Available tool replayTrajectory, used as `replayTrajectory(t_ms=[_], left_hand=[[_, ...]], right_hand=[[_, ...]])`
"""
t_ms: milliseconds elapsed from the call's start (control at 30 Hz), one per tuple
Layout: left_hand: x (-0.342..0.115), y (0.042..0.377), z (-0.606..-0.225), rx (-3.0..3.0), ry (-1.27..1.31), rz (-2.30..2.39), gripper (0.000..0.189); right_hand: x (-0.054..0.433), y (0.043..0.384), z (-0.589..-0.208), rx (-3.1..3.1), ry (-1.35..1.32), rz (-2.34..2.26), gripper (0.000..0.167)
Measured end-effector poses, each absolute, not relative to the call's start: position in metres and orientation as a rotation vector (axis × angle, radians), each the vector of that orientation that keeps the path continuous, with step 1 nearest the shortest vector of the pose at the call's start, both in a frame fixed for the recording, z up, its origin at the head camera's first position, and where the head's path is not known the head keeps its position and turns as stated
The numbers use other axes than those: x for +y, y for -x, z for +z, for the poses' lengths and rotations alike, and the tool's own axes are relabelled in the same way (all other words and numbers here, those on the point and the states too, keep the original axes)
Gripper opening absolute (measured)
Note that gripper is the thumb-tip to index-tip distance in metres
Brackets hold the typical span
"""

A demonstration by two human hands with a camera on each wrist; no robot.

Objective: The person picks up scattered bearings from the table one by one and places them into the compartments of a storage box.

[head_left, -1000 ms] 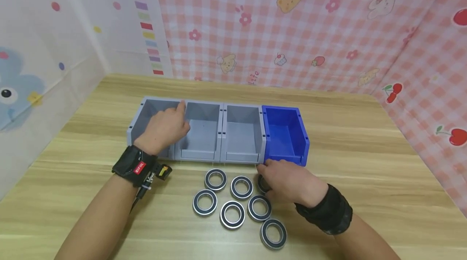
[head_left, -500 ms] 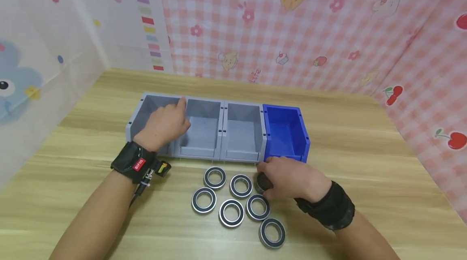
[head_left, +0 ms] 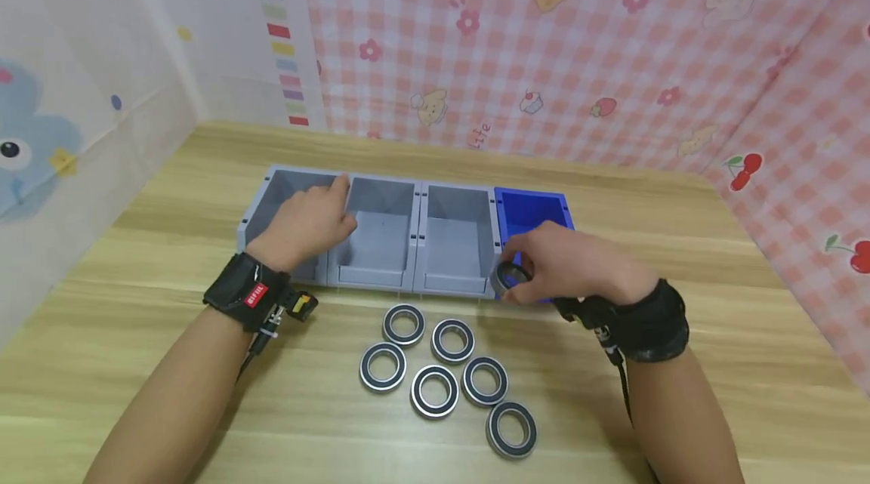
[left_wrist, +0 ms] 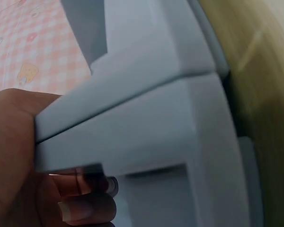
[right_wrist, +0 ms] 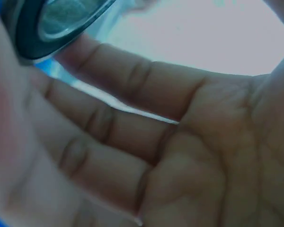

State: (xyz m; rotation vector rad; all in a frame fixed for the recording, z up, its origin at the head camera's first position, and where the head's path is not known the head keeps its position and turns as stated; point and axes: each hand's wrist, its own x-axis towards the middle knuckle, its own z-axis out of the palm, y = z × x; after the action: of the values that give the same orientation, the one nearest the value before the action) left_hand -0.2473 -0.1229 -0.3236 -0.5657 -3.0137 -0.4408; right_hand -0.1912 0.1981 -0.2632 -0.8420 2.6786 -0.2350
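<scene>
My right hand (head_left: 571,261) pinches a ball bearing (head_left: 499,278), tilted, over the front of the blue bin (head_left: 533,201). In the right wrist view the bearing (right_wrist: 28,35) sits at the fingertips, partly cut off by the frame. My left hand (head_left: 306,223) grips the joined walls between two grey bins at the left of the row, index finger along the top. The left wrist view shows these grey walls (left_wrist: 132,123) running into the hand, with curled fingers (left_wrist: 92,208) below. Several black-and-silver bearings (head_left: 435,391) lie flat on the table in front of the bins.
The grey bins (head_left: 453,284) and the blue one stand side by side on a wood-grain table (head_left: 652,242). Behind rises a pink checked cloth (head_left: 598,53), with a white printed cloth (head_left: 149,38) at left. Both wrists wear black straps with cables.
My right hand has lifted a bearing off the table and carried it up to the blue bin's front. My left hand stays at the grey bins. The head view has shifted slightly.
</scene>
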Motion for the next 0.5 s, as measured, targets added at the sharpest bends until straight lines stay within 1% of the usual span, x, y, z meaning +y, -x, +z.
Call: replayTrajectory(t_ms=[200, 367, 500], left_hand=[[-0.122, 0.247, -0.325, -3.039, 0.575, -0.456, 0.058], [-0.121, 0.245, -0.325, -3.044, 0.556, -0.456, 0.058], [-0.118, 0.246, -0.323, -3.029, 0.561, -0.445, 0.058]], right_hand=[[0.215, 0.211, -0.253, 2.675, 0.689, -0.314, 0.046], [0.222, 0.224, -0.259, 2.663, 0.651, -0.343, 0.046], [0.230, 0.232, -0.264, 2.708, 0.594, -0.328, 0.050]])
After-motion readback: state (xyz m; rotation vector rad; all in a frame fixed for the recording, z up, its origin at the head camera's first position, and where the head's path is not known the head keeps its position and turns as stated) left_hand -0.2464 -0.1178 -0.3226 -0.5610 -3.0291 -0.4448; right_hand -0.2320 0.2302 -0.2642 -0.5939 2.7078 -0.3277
